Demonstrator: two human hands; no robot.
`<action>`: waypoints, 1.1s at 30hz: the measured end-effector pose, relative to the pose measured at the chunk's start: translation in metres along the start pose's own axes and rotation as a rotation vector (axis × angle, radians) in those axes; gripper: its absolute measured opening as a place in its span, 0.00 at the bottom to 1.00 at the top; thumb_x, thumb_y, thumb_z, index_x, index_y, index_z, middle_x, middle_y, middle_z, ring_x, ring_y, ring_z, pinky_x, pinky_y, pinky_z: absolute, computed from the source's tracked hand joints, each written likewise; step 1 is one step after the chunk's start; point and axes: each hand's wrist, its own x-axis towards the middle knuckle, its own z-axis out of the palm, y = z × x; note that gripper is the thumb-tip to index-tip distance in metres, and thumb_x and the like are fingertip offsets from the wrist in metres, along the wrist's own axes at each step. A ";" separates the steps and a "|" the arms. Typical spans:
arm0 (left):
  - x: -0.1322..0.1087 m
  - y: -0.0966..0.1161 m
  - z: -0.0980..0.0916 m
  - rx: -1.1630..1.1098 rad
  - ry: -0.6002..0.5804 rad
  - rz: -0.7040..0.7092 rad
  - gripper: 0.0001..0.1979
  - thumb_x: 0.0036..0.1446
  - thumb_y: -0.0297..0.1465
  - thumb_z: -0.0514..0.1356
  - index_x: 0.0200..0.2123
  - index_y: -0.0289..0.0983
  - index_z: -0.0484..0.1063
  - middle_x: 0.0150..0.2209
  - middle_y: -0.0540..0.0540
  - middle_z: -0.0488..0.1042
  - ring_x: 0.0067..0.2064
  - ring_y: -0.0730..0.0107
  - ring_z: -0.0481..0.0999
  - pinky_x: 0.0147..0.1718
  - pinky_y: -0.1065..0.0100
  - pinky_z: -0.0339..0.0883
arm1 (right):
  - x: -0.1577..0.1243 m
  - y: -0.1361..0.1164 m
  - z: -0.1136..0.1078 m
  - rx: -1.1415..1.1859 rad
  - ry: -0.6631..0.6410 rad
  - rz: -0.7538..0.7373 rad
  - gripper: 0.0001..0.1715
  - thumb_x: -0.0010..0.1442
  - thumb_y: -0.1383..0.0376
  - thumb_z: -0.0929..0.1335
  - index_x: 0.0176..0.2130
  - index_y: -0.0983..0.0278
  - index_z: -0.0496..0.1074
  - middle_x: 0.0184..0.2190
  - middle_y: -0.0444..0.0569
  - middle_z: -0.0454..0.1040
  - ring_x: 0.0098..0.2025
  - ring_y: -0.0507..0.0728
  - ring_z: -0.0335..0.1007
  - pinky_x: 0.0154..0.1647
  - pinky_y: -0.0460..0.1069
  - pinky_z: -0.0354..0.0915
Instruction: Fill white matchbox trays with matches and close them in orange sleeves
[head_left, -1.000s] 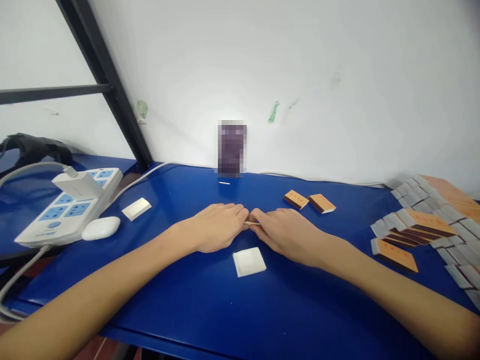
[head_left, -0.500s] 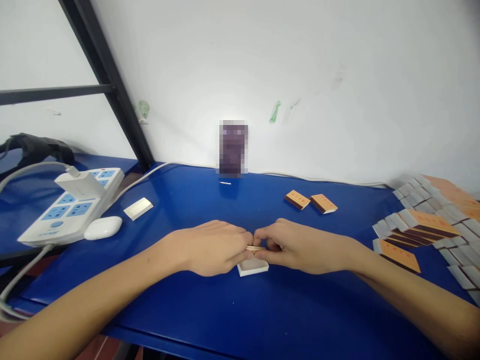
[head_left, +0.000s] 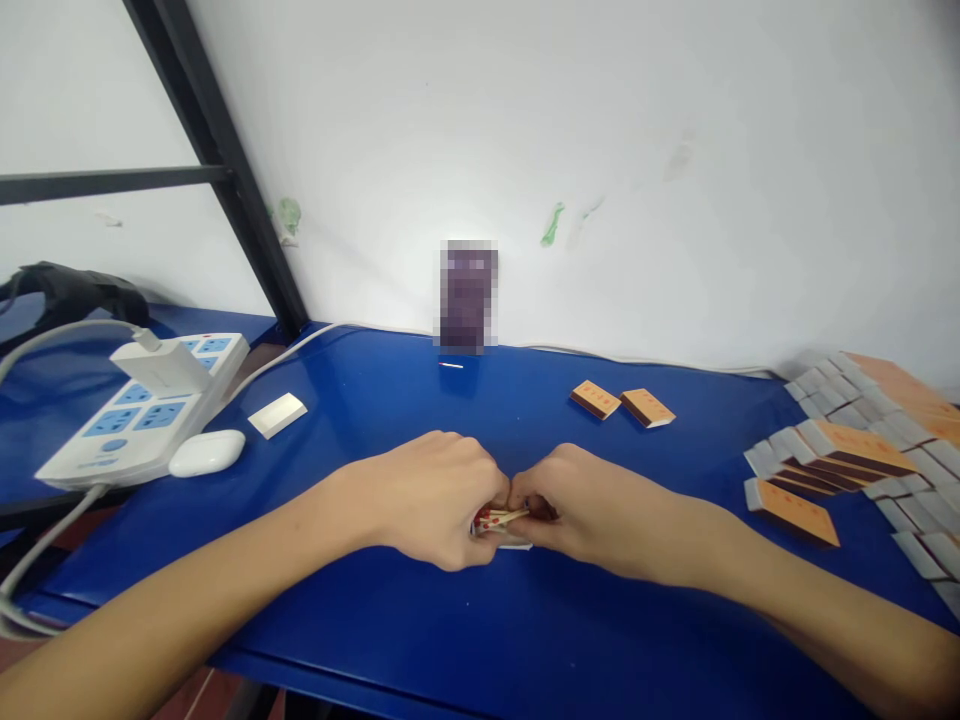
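Note:
Red-tipped matches [head_left: 496, 519] are bunched between my two hands near the middle of the blue table. My left hand [head_left: 439, 500] has its fingers closed on the matches from the left, around their red heads. From the right, my right hand [head_left: 585, 505] pinches the other ends of the sticks. Just below the fingertips the edge of a small white matchbox tray [head_left: 516, 546] shows; the hands hide most of it. A single match [head_left: 451, 365] lies further back, in front of a pixelated dark object [head_left: 469, 297] at the wall.
Two orange matchboxes [head_left: 596, 399] lie behind my right hand. Many more boxes [head_left: 870, 450] are stacked at the right. At the left are a white tray [head_left: 277, 415], a white rounded case [head_left: 207, 454] and a power strip [head_left: 150, 415]. A cable [head_left: 645, 361] runs along the wall.
The matches have tilted and their red heads now show at my left fingers. Both hands have shifted slightly and cover more of the white tray.

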 end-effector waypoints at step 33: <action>0.003 -0.005 0.001 0.052 0.020 0.081 0.08 0.54 0.33 0.60 0.25 0.35 0.70 0.26 0.48 0.70 0.28 0.69 0.70 0.27 0.67 0.60 | -0.013 0.001 0.000 -0.116 -0.049 0.017 0.19 0.67 0.63 0.59 0.28 0.63 0.70 0.24 0.46 0.70 0.24 0.52 0.62 0.26 0.47 0.53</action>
